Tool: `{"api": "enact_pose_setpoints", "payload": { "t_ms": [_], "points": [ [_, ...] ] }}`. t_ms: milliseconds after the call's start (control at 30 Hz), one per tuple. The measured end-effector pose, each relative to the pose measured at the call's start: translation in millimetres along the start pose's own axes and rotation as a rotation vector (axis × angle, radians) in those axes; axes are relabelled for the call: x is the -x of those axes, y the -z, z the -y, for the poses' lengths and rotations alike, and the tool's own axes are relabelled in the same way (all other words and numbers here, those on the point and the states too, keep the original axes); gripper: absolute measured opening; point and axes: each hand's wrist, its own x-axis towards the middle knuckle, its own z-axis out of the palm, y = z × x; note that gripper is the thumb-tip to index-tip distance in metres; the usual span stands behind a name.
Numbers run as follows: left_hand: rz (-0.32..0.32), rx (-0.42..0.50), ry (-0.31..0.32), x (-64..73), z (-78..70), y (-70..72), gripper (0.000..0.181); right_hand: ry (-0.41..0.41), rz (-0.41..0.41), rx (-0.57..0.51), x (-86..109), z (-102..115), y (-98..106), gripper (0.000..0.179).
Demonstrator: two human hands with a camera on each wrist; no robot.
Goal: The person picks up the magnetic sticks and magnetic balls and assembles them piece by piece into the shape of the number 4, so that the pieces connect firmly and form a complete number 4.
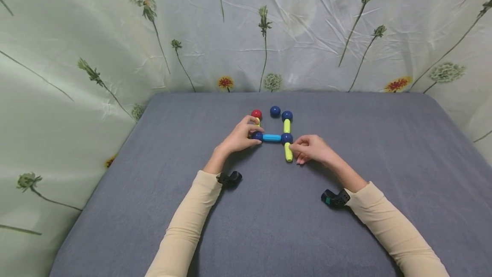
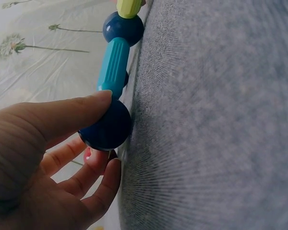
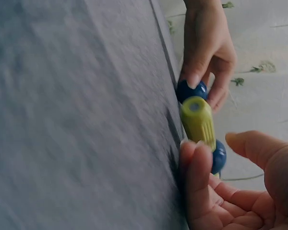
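A toy frame of balls and ridged rods lies on the grey surface. My left hand point(image 1: 239, 137) holds its left blue ball point(image 2: 108, 128) between thumb and fingers. A light-blue rod point(image 1: 272, 138) joins that ball to another blue ball point(image 1: 286, 138). From this second ball, one yellow-green rod point(image 1: 287, 125) runs back to a further blue ball point(image 1: 287, 116), and another yellow-green rod point(image 3: 198, 123) points towards me with its end bare. My right hand point(image 1: 313, 148) is beside this near rod, fingertips at its side, thumb apart. A yellow rod behind the left hand is partly hidden.
A red ball point(image 1: 256, 114) sits at the back left, by the partly hidden rod. One loose blue ball point(image 1: 275, 111) lies between it and the back right ball. Behind the grey table point(image 1: 269, 225) hangs a flowered curtain point(image 1: 307, 33). Each wrist wears a black camera.
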Motion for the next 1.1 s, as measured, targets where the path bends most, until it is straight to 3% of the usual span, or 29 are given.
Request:
{"api": "enact_pose_setpoints", "payload": {
  "t_ms": [300, 500, 800, 1100],
  "points": [
    [0.011, -0.001, 0.003, 0.6, 2.2, -2.6, 0.031, 0.068, -0.171, 0.147, -6.2, -5.9, 13.8, 0.035],
    [0.006, 0.001, 0.0, 0.7, 2.4, -3.3, 0.031, 0.078, -0.243, 0.162, -21.4, -8.3, 23.5, 0.04],
    [-0.004, 0.006, -0.018, 0.5, 3.5, -2.1, 0.031, 0.047, -0.286, 0.162, -44.5, -0.9, 35.4, 0.044],
    [0.004, 0.012, 0.003, 0.7, 3.1, 0.1, 0.031, 0.031, -0.264, 0.123, -65.3, 9.8, 41.8, 0.049]
  ]
}}
